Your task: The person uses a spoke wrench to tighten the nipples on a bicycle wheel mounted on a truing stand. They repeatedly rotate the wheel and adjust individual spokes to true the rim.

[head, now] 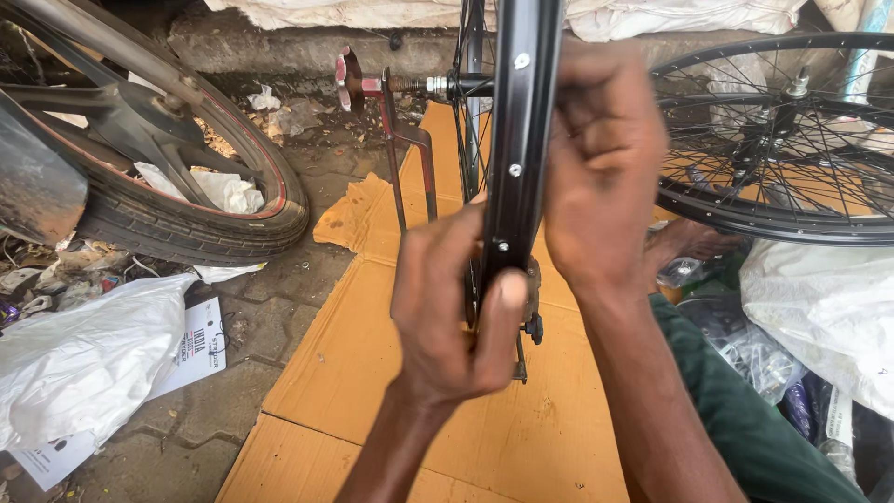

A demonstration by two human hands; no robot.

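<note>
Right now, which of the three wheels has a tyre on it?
The wheel at the left, with thick spokes. The black rim in both hands and the spoked wheel at the right are bare.

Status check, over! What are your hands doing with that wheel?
Left hand gripping black rim, thumb on edge. Right hand closed on rim's other side. Wheel on red stand. Nothing in the way.

Motorcycle tyre (186, 224), white sacks (84, 363), spare wheel (792, 140)
</note>
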